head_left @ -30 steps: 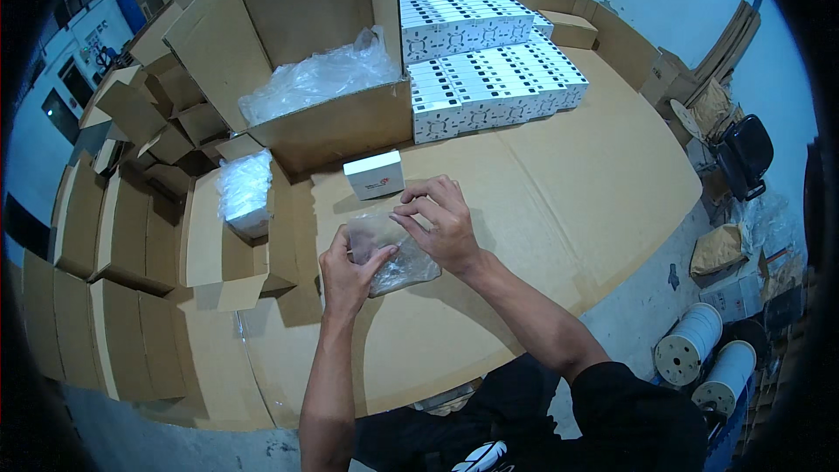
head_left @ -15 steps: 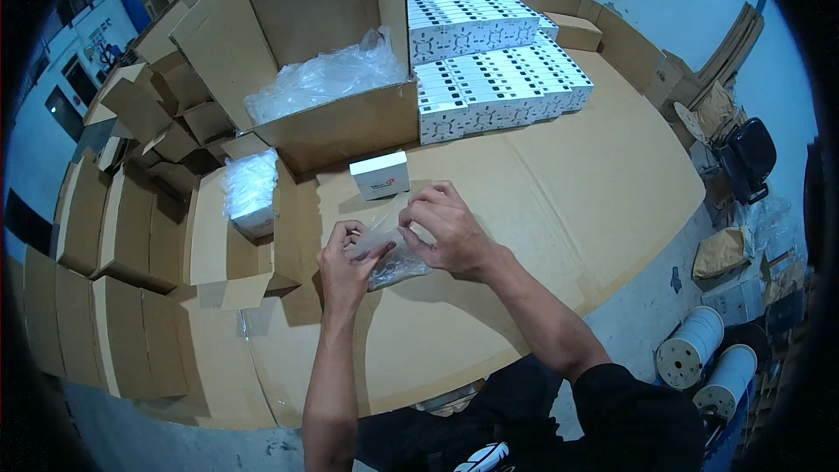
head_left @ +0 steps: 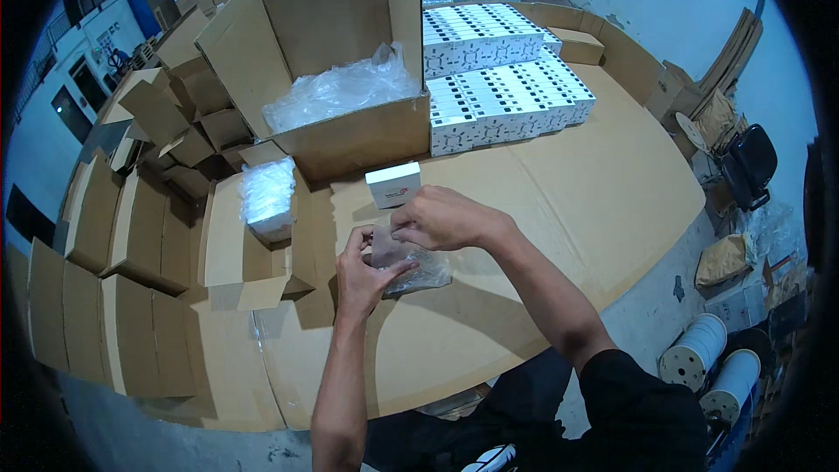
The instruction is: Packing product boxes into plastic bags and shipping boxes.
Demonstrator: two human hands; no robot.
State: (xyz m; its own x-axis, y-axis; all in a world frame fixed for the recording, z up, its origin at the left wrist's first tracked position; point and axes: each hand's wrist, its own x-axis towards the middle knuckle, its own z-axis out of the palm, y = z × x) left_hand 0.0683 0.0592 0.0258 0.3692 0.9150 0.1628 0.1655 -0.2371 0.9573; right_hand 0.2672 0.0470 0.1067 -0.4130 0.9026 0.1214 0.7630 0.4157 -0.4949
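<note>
Over the cardboard-covered table, my left hand (head_left: pixel 358 281) grips the side of a clear plastic bag (head_left: pixel 426 274), its thumb stretched across the front. A translucent part of the bag stands up between my hands. My right hand (head_left: pixel 444 218) is closed at the bag's upper edge, fingertips pinched together and partly hidden behind the knuckles. What lies inside the bag is hard to make out. Just beyond my hands a small white box (head_left: pixel 393 187) stands upright on the table.
A large open carton (head_left: pixel 354 142) holds a heap of clear plastic bags (head_left: pixel 345 92). Left of my hands is a smaller open carton (head_left: pixel 301 253) with plastic-wrapped items (head_left: pixel 268 190). Stacked white boxes (head_left: pixel 511 105) fill the back; several empty cartons (head_left: pixel 144 227) line the left.
My right hand has turned and come lower over the bag's top, its fingers now closer to the left hand. The view has shifted slightly.
</note>
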